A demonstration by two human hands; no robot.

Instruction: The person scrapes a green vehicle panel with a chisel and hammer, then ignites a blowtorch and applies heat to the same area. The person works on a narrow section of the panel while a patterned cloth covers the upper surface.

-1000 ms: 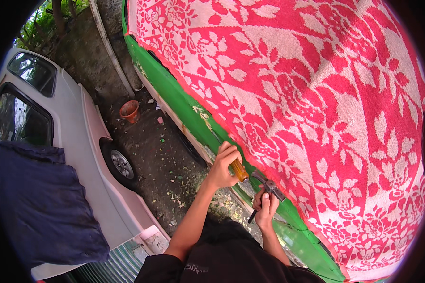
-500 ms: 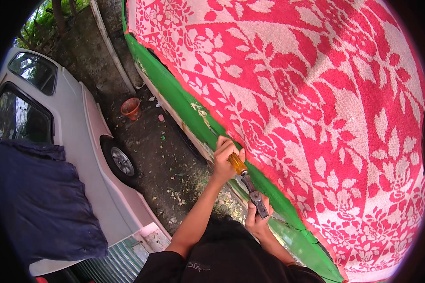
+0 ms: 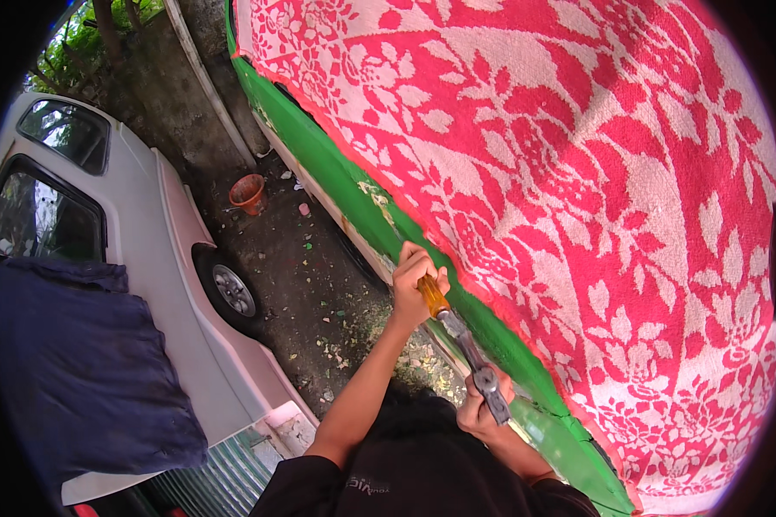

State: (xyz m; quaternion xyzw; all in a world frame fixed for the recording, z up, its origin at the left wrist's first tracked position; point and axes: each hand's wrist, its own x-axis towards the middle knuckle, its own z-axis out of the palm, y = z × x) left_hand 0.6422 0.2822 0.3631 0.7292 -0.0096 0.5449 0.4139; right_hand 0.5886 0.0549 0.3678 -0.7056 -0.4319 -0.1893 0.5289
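Observation:
My left hand (image 3: pixel 416 280) is closed round the amber handle (image 3: pixel 434 297) of a screwdriver-like tool. The tool's far end points away along the green car body (image 3: pixel 336 177); I cannot make out its tip. In my right hand (image 3: pixel 483 405) is a hammer, gripped close below its worn metal head (image 3: pixel 485 379). One end of that head lines up with the butt of the amber handle and overlaps it in view; whether they touch I cannot tell. Most of the hammer's handle is hidden. Pale, chipped patches mark the green paint ahead of my left hand.
A red and white floral cloth (image 3: pixel 560 189) covers the car's top on the right. To the left stands a pale car (image 3: pixel 168 284) with a dark blue cloth (image 3: pixel 69 362) draped over it. A terracotta pot (image 3: pixel 248 194) and scattered debris lie on the ground between.
My right hand and the hammer have shifted a little to the right and nearer to me. My left hand stays at almost the same spot, while the whole view has moved slightly.

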